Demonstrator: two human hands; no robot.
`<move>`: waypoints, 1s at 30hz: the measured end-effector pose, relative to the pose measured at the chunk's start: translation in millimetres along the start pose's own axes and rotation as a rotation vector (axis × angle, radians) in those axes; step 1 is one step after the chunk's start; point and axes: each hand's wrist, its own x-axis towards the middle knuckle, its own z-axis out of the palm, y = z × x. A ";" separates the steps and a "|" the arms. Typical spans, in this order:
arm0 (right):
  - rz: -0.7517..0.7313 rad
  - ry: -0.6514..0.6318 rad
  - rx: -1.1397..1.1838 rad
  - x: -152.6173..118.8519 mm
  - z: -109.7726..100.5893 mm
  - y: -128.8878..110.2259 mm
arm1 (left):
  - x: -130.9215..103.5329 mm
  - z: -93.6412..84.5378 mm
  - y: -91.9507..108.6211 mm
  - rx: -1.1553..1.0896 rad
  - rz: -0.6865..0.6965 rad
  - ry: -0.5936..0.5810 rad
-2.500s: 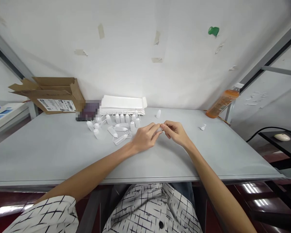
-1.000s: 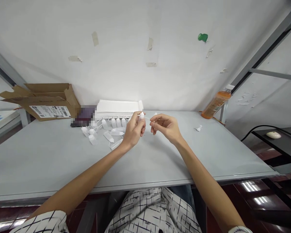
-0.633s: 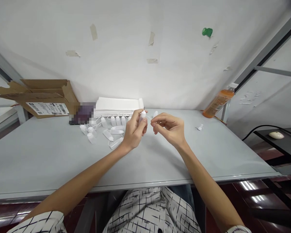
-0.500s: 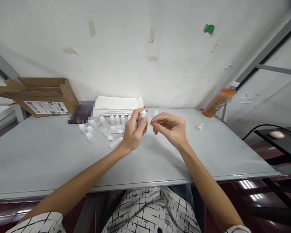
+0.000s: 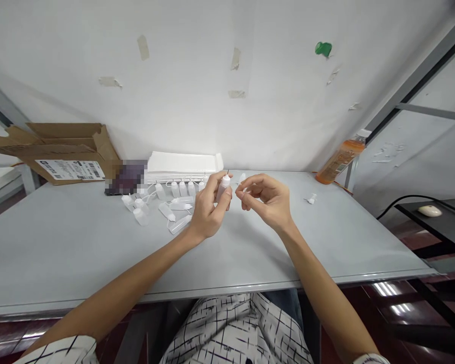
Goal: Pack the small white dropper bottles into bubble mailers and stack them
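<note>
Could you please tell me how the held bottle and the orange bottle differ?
The held bottle is small and whitish; the orange bottle is larger and mostly orange. The held bottle is in the left hand; the orange bottle stands on the table. Both are white-topped.

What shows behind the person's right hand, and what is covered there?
The upper part of a small translucent piece shows behind the right hand, with grey tabletop beside it. Its base cannot be seen: the hand covers it.
</note>
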 end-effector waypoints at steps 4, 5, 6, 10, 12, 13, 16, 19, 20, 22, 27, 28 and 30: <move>0.057 0.023 0.032 4.8 -7.0 4.0 | -1.1 2.8 -1.7 0.046 -0.051 -0.068; 0.072 0.027 0.041 5.7 -8.1 4.6 | -1.5 3.5 -2.1 0.055 -0.058 -0.081; 0.087 0.028 0.048 6.4 -8.8 4.9 | -2.0 4.0 -2.4 0.063 -0.060 -0.089; 0.112 -0.009 0.074 6.9 -9.4 2.2 | -3.2 4.6 -1.9 0.100 -0.022 -0.072; 0.089 -0.032 0.090 6.0 -9.3 -0.5 | -3.6 4.5 -0.8 0.114 0.015 -0.055; 0.075 -0.044 0.097 5.4 -9.2 -1.8 | -3.8 4.5 -0.1 0.116 0.033 -0.050; 0.048 -0.080 0.114 3.0 -8.3 -5.2 | -5.0 4.5 2.1 0.109 0.079 -0.028; 0.037 -0.092 0.148 -0.2 -5.9 -8.5 | -6.6 4.4 3.9 0.097 0.129 0.002; 0.026 -0.092 0.160 -1.2 -4.9 -9.9 | -7.1 4.3 4.5 0.094 0.146 0.010; -0.003 -0.103 0.174 -3.3 -3.3 -13.3 | -7.8 4.2 5.6 0.091 0.182 0.023; -0.055 -0.126 0.171 -6.7 -1.6 -22.6 | -9.0 5.3 10.1 0.075 0.287 0.042; -0.064 -0.124 0.174 -7.1 -1.2 -24.0 | -9.4 5.7 11.3 0.075 0.306 0.043; -0.081 -0.120 0.181 -7.9 -0.1 -26.3 | -10.4 6.1 13.9 0.079 0.340 0.042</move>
